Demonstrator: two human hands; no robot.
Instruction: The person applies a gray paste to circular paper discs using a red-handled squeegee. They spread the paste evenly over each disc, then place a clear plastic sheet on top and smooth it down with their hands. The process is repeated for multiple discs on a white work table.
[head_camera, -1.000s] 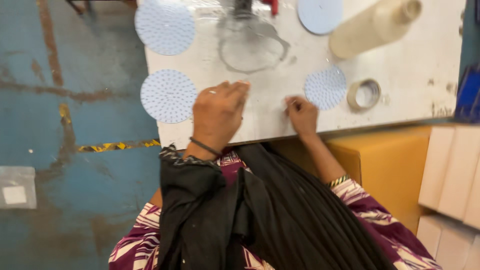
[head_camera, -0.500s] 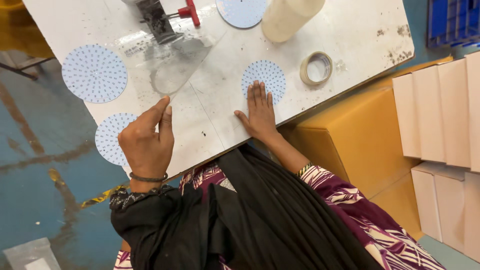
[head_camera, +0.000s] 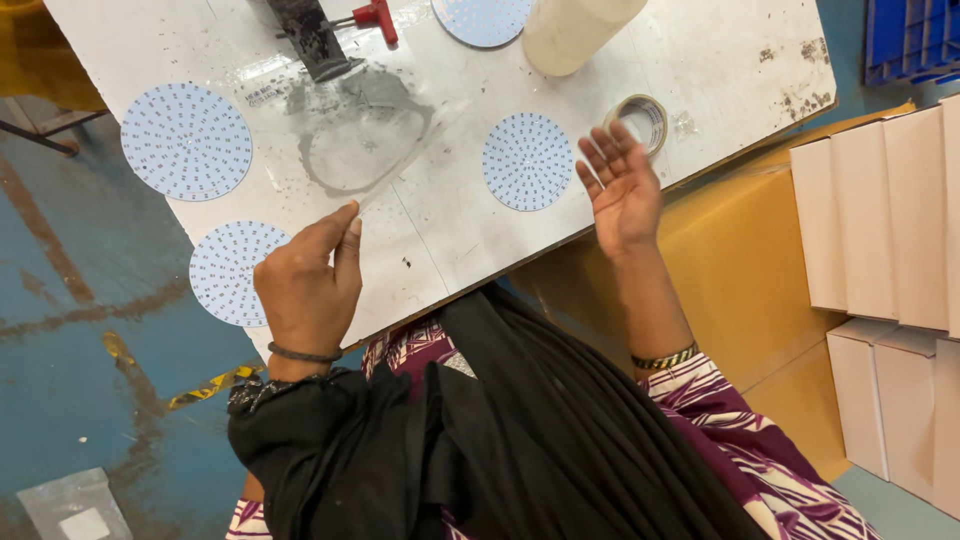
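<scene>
**Two bare hands over a white bench of round dotted boards**

The top edge cuts off a dark clamp tool (head_camera: 312, 40) with a red handle, a cream cylinder (head_camera: 575, 30) and a fourth disc (head_camera: 483, 18). Whether the left hand (head_camera: 305, 285) pinches anything is hard to make out: its fingers are drawn together, thumb against forefinger, at the table (head_camera: 440, 230) edge, partly covering the near-left disc (head_camera: 225, 272). The right hand (head_camera: 622, 185) is lifted, palm up, fingers spread and loosely curled, holding nothing, just beside the middle disc (head_camera: 527, 161) and the tape roll (head_camera: 643, 117). Another disc (head_camera: 186, 141) lies far left. White boxes (head_camera: 880, 230) stand right.
</scene>
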